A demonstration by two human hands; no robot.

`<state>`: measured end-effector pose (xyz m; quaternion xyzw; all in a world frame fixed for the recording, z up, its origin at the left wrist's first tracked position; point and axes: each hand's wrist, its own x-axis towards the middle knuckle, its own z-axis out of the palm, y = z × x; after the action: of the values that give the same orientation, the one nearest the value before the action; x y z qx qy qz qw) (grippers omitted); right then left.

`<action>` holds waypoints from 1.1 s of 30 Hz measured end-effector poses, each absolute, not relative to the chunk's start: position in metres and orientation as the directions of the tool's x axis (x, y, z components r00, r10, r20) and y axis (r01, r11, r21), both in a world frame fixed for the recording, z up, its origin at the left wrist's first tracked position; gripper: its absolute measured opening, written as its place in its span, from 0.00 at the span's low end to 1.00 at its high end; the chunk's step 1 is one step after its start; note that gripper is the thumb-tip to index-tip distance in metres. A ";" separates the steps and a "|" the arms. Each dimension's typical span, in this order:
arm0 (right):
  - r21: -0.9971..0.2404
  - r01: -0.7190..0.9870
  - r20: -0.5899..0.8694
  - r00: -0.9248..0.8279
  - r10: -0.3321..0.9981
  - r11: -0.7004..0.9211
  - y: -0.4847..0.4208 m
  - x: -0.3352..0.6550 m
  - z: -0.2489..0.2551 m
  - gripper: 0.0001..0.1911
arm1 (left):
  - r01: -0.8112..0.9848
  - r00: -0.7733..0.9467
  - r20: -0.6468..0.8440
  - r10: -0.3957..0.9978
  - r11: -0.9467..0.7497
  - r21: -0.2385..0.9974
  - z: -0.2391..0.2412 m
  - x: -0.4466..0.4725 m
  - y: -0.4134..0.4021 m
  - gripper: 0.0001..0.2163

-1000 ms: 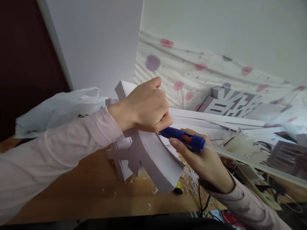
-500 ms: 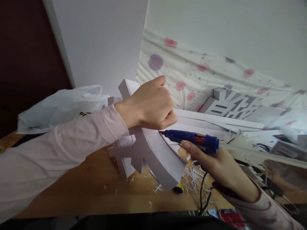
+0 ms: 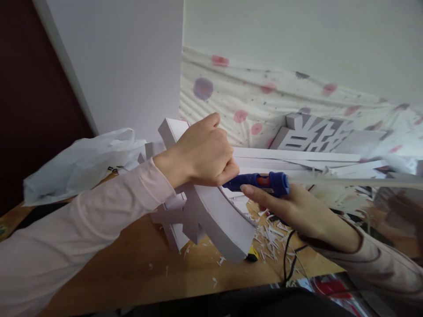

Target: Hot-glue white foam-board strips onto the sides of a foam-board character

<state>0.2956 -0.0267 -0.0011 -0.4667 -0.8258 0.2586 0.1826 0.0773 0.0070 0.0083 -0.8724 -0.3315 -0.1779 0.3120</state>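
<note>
My left hand is closed over the top edge of a large white foam-board character that stands tilted on the wooden table. My right hand grips a blue glue gun, its nozzle pointing left and touching the character's curved edge just under my left fingers. The gun's black cord trails down toward me. White paper scraps lie under the character's lower end.
A white plastic bag lies at the left. Long white foam strips and another grey-white foam character sit behind, against a spotted cloth. A small yellow-black object lies by the scraps. Clutter fills the right side.
The glue gun's nozzle moved left and slightly up, back against the edge below my left fingers. My left hand kept its hold; the view shifted a little.
</note>
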 end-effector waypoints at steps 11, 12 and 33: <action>-0.593 0.720 -0.055 -0.483 0.874 0.361 -0.032 0.316 0.006 0.27 | 0.708 0.700 0.519 0.491 -0.574 -0.412 0.007 0.084 0.005 0.19; -0.592 0.725 -0.060 -0.473 0.879 0.351 -0.032 0.317 0.008 0.27 | 0.703 0.704 0.520 0.484 -0.579 -0.413 0.007 0.084 0.005 0.19; -0.688 0.617 -0.044 -0.560 0.827 0.382 -0.031 0.309 0.012 0.25 | 0.691 0.722 0.439 0.535 -0.596 -0.409 0.013 0.086 0.002 0.17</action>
<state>0.3092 -0.0311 0.0120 -0.4422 -0.8165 0.3370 0.1557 0.0861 0.0022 0.0127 -0.8829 -0.3470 -0.1367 0.2852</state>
